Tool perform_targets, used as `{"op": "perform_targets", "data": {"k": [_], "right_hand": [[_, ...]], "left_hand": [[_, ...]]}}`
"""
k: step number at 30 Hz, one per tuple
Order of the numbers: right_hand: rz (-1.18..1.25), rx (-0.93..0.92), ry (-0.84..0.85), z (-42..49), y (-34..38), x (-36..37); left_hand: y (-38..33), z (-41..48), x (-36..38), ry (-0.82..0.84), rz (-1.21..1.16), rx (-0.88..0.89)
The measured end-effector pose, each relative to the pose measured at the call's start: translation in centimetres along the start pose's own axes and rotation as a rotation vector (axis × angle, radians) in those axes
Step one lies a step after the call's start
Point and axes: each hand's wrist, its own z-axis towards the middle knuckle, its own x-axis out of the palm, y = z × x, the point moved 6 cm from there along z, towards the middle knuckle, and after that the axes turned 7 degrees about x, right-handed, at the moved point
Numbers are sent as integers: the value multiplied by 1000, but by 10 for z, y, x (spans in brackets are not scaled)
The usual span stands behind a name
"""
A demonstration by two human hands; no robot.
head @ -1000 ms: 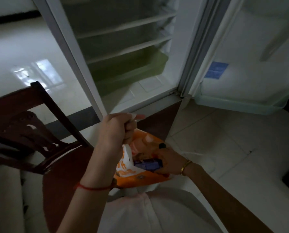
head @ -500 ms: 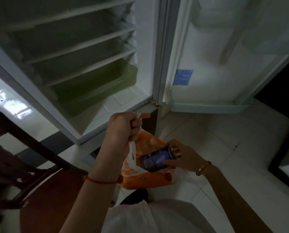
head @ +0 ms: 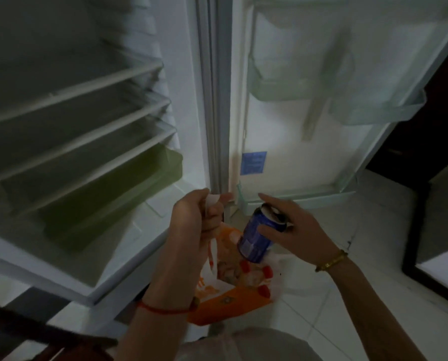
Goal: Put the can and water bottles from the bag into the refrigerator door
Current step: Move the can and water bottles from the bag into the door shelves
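My right hand (head: pixel 295 227) grips a blue can (head: pixel 256 238) by its top end, tilted, just above the open mouth of an orange and white plastic bag (head: pixel 233 295). My left hand (head: pixel 194 220) holds the bag's white handles bunched in a fist. Inside the bag I see red caps of water bottles (head: pixel 254 274). The open refrigerator door (head: pixel 295 142) stands straight ahead, with a pale green bottom shelf (head: pixel 308 198) just beyond the can and two clear bins (head: pixel 277 89) higher up.
The refrigerator's inside (head: pixel 74 121) on the left has several bare wire shelves and a green drawer (head: pixel 113 194). A dark wooden chair (head: pixel 22 332) sits at the lower left. White floor tiles (head: pixel 361 295) spread to the right, beside a dark cabinet (head: pixel 431 204).
My right hand has lifted the blue can out of the bag and up toward the door. The view has swung up and right onto the refrigerator door.
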Motion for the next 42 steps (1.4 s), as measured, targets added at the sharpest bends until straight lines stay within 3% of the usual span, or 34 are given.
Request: {"op": "perform_targets", "data": {"k": [5, 16, 25, 42], "right_hand": [[-46, -126, -238, 29, 51, -61], [126, -397, -804, 55, 146, -179], [65, -505, -775, 100, 156, -193], [194, -320, -644, 157, 139, -168]], "left_hand": [[-7, 21, 9, 13, 9, -15], [-11, 44, 40, 13, 26, 2], [-7, 49, 62, -34, -69, 10], [11, 54, 69, -192, -78, 89]]}}
